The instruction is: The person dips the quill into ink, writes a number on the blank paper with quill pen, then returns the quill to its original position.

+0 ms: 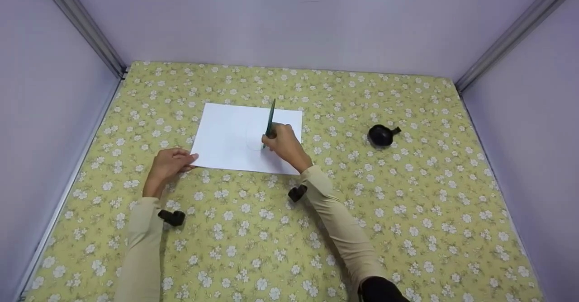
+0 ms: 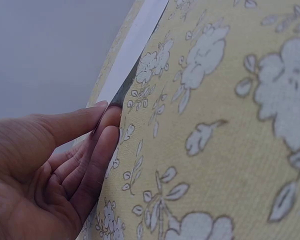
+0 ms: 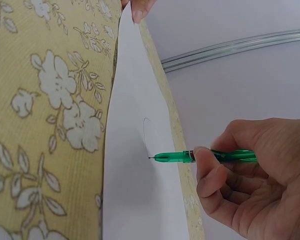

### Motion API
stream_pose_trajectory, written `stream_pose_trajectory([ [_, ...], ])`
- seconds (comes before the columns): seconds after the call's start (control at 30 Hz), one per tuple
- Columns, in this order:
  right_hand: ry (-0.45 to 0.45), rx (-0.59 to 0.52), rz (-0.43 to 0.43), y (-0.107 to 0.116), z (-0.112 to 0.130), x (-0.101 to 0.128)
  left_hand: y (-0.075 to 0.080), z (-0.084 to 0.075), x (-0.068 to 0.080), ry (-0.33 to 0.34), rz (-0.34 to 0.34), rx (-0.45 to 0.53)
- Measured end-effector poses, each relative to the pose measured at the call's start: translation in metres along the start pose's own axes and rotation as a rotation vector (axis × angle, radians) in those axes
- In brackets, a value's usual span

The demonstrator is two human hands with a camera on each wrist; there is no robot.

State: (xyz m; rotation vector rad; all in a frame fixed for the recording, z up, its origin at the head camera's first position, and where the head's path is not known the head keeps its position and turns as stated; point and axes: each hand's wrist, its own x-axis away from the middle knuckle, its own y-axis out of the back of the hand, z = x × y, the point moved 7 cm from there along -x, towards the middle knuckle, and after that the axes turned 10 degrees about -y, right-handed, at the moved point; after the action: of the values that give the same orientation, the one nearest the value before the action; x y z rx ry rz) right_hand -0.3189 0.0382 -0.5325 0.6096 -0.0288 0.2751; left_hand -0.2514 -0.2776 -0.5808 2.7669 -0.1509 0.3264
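Green translucent pen [image 3: 172, 157], dark-tipped

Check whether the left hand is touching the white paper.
Touching. The left wrist view shows it: the left hand pinches the edge of the white paper between thumb and fingers.

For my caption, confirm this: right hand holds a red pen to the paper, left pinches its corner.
The right wrist view shows a green pen, not red; the right hand holds it to the paper, the left hand pinches its corner.
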Motion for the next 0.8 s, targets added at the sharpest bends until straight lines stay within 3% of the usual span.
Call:
stream_pose_trajectory([
  [0.23,0.006,-0.012,-0.020,0.0023,-0.0011,0.0002,-0.0012,-0.0011,0.0019,-0.009,-0.002,0.029],
  [0.6,-0.009,-0.022,-0.050,0.0037,-0.0017,-0.0002,-0.0001,-0.0018,0.0018,-0.016,-0.010,-0.016],
  [0.8,-0.031,-0.036,-0.097,0.0065,-0.0054,-0.0025,-0.0018,-0.0016,-0.0004,-0.015,0.010,0.068],
])
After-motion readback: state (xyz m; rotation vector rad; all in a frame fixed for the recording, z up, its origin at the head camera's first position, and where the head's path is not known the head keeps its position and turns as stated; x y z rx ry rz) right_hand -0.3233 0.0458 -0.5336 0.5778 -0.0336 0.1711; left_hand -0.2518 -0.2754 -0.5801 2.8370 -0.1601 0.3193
